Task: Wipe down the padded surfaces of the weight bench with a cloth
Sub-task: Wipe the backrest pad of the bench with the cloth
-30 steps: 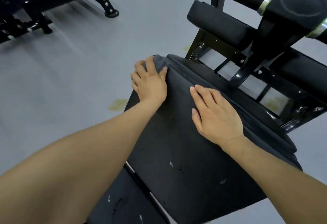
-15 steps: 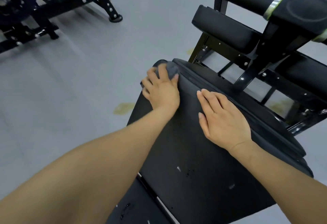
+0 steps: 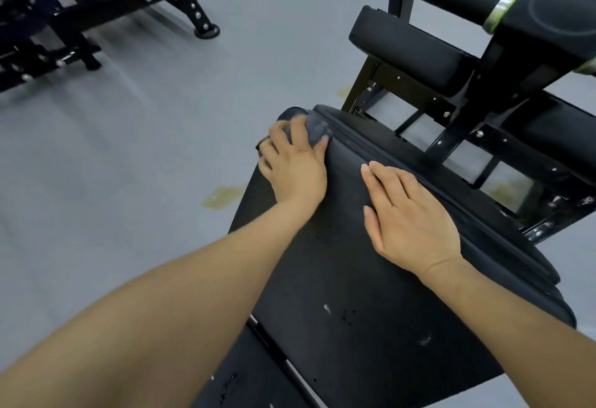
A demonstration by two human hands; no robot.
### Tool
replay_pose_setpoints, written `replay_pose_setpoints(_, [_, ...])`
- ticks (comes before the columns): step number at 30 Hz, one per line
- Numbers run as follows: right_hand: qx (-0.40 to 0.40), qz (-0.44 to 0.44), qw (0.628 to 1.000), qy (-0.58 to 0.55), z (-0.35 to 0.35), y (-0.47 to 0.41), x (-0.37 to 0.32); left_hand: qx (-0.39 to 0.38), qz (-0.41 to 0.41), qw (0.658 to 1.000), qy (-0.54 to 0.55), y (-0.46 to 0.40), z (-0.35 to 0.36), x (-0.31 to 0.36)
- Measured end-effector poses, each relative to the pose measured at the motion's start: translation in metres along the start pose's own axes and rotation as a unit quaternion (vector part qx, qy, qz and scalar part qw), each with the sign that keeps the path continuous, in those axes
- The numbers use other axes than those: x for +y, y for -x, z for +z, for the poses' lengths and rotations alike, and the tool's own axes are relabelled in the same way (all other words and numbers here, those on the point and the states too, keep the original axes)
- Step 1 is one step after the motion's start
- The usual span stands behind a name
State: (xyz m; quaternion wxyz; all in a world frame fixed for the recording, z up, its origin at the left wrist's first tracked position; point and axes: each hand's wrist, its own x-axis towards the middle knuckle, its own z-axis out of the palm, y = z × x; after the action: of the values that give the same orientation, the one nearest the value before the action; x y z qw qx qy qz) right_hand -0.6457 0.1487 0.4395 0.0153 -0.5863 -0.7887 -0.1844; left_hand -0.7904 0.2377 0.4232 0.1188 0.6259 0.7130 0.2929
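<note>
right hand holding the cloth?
No, the left hand grips the cloth at the pad corner; the right hand lies flat, empty.

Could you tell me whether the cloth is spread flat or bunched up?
Bunched up: the grey cloth bulges in a wad under the left hand at the bench pad corner.

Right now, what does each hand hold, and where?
Left hand grips the bunched grey cloth at the pad's corner; right hand holds nothing.
</note>
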Motion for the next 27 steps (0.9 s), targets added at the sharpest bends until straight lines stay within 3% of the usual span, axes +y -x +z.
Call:
replay_pose_setpoints(4, [0.019, -0.002, 1.000, 0.008, 0.000, -0.002, -0.002, -0.008, 0.104, 0.994, -0.019, 0.068, 0.006, -0.011])
replay_pose_setpoints(8, [0.007, 0.001, 1.000, 0.011, 0.002, -0.002, -0.003, -0.015, 0.206, 0.976, -0.072, 0.029, -0.002, -0.029])
replay_pose_setpoints(12, [0.004, 0.004, 1.000, 0.016, 0.003, -0.002, -0.004, -0.024, 0.037, 0.999, -0.015, -0.012, -0.007, -0.029])
replay_pose_setpoints(15, [-0.001, 0.004, 1.000, 0.017, 0.004, -0.001, -0.003, -0.006, -0.028, 1.000, 0.001, 0.004, 0.001, -0.018])
replay_pose_setpoints(21, [-0.011, 0.005, 1.000, 0.021, 0.003, -0.001, -0.004, -0.008, 0.058, 0.998, -0.016, 0.079, 0.010, -0.040])
replay_pose_setpoints(23, [-0.009, 0.003, 1.000, 0.023, 0.003, -0.002, -0.005, 0.014, 0.029, 0.999, -0.029, 0.056, 0.008, -0.041])
replay_pose_setpoints(27, [-0.001, 0.001, 1.000, 0.029, 0.002, -0.002, -0.004, -0.015, -0.057, 0.998, -0.006, 0.013, 0.002, -0.035])
